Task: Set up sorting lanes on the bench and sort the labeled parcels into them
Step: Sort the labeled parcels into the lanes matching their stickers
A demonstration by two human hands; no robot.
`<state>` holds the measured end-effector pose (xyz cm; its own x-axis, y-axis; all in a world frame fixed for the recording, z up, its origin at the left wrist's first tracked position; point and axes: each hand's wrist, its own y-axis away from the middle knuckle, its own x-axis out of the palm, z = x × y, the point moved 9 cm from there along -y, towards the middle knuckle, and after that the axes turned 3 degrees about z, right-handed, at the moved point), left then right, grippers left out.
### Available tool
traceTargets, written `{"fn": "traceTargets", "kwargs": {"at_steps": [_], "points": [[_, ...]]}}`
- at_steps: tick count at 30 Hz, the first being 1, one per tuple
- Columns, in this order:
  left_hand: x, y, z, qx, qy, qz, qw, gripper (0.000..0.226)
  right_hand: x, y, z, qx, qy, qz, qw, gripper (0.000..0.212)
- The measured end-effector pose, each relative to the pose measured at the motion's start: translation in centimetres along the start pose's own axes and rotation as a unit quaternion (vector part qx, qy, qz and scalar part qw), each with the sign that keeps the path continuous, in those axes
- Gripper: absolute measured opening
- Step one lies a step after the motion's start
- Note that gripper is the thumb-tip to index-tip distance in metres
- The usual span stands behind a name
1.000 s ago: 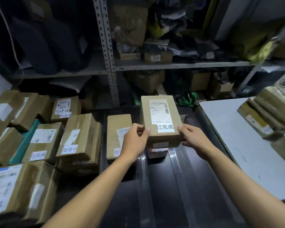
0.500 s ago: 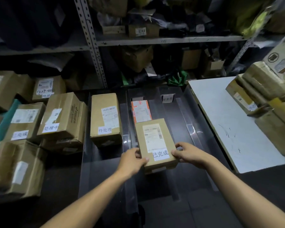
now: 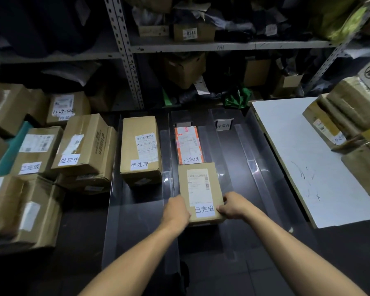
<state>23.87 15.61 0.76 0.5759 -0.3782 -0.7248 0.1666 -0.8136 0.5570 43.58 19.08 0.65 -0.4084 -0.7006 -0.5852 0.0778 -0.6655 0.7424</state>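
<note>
Between two clear dividers on the dark bench (image 3: pixel 137 231), in the middle lane, lies a brown parcel (image 3: pixel 198 189) with a shipping label and a white tag reading 已完成. Both hands grip its near end: the left hand (image 3: pixel 176 210) wraps the near left corner, its fingertips hidden under the box edge, and the right hand (image 3: pixel 233 205) curls round the near right corner, thumb on top beside the tag. Whether the parcel rests flat on the bench or is held just above it cannot be told.

Just beyond it in the same lane sits an orange-edged parcel (image 3: pixel 187 144), also tagged 已完成; the two look to be touching end to end, though the seam is dim. In the lane to the left stands a taller carton (image 3: pixel 140 150) tagged 待处理. The lane to the right holds only a small sign (image 3: pixel 223 124) at its far end, its characters blurred but seemingly 异常件. The dividers (image 3: pixel 167 184) show mostly as glints, and their near ends fade into the dark.

Along the bench's left edge is a heap of cartons (image 3: pixel 83 146); one reads 处理中, another 已完成, and the nearest ones are motion-blurred and cut off by the frame. At the right lies a white board (image 3: pixel 297 157), with more parcels (image 3: pixel 350 116) cropped at the right edge. Behind, metal shelving (image 3: pixel 201 47) carries boxes and dark bundles too shadowed to identify.
</note>
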Motion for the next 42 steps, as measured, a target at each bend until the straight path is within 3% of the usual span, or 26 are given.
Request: {"fn": "traceTargets", "kwargs": {"at_steps": [9, 12, 13, 15, 17, 19, 22, 31, 38, 42], "points": [[1.1, -0.6, -1.1, 0.011, -0.069, 0.006, 0.998, 0.022, 0.2, -0.5, -0.1, 0.031, 0.035, -0.018, 0.999, 0.029], [0.8, -0.6, -1.2, 0.018, -0.082, 0.012, 0.996, 0.021, -0.2, -0.1, 0.6, 0.033, 0.048, -0.031, 0.998, 0.014], [0.5, -0.6, -1.3, 0.023, -0.081, 0.010, 0.996, 0.021, -0.5, 0.2, 0.9, 0.032, 0.051, -0.043, 0.997, 0.006], [-0.8, -0.5, -1.4, 0.032, -0.058, -0.006, 0.998, 0.019, -1.4, 0.6, 2.1, 0.019, 0.049, -0.074, 0.996, 0.015], [-3.5, -0.3, -1.4, 0.039, -0.021, -0.046, 0.998, 0.020, -2.4, 1.5, 4.4, -0.027, 0.044, -0.095, 0.994, 0.008], [-7.0, 0.4, -0.5, 0.042, 0.039, -0.096, 0.994, 0.026, -2.9, 2.3, 8.0, -0.098, 0.040, -0.119, 0.987, 0.039], [-12.0, 1.7, 1.3, 0.049, 0.128, -0.150, 0.979, 0.027, -2.8, 4.5, 14.0, -0.193, -0.008, -0.126, 0.973, 0.048], [-28.7, 8.8, 18.1, -0.017, 0.275, -0.372, 0.886, 0.005, 4.2, 9.9, 36.1, -0.396, -0.063, -0.070, 0.913, 0.036], [-39.2, 16.2, 31.6, -0.030, 0.264, -0.525, 0.808, 0.005, 10.7, 13.2, 50.6, -0.459, -0.106, -0.005, 0.882, 0.030], [-45.2, 17.8, 40.6, -0.036, 0.312, -0.592, 0.742, 0.008, 13.9, 14.2, 59.5, -0.470, -0.120, 0.033, 0.874, 0.042]]}}
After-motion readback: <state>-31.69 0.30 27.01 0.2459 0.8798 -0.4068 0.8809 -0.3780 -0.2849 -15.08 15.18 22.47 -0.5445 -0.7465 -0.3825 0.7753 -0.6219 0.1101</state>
